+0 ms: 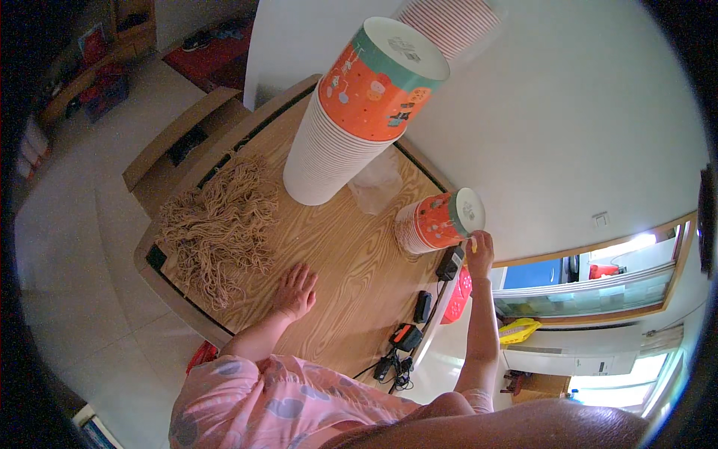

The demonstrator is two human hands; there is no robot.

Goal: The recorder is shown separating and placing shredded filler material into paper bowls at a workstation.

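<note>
My left hand (295, 292) lies palm down on the wooden tabletop (336, 299), its fingers spread and holding nothing. My right hand (480, 253) reaches to the shorter stack at the right, where its closed fingers grip the edge of the top paper cup (436, 219). That cup is orange and green, turned upside down, with its white base up. Farther off stands a taller stack of nested upside-down paper cups (336, 142), topped by the same printed pattern. A bundle of brown yarn (223, 224) is spread out to the left of both stacks.
Along the right edge sit a black adapter (450, 263), a small black box (422, 306), an orange-and-black device (405, 337) and tangled cables (402, 370). A crumpled clear plastic bag (376, 182) lies behind the tall stack. A white wall (553, 150) borders the table's far right side.
</note>
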